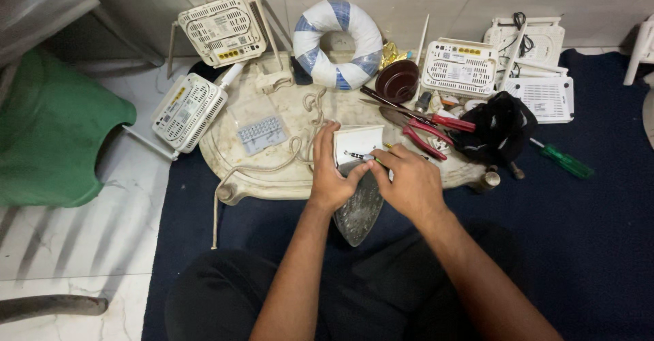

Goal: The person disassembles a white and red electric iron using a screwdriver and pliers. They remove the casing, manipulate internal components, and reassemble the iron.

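Observation:
My left hand point(332, 175) grips the white body of a clothes iron point(359, 143) that lies on the edge of a low cream tray table point(272, 174); the iron's grey soleplate point(359, 208) points toward me. My right hand point(409, 177) holds a small screwdriver point(360, 156) with its tip against the white body. A beige cord point(272, 167) runs from the iron across the table and down to the floor.
Several white routers point(221, 29) point(187, 109) point(460, 66) ring the table. A blue-and-white tape roll point(338, 43), brown bowl point(397, 81), red pliers point(426, 133), black cloth point(501, 126), green-handled screwdriver point(564, 160) and green stool point(54, 130) lie around.

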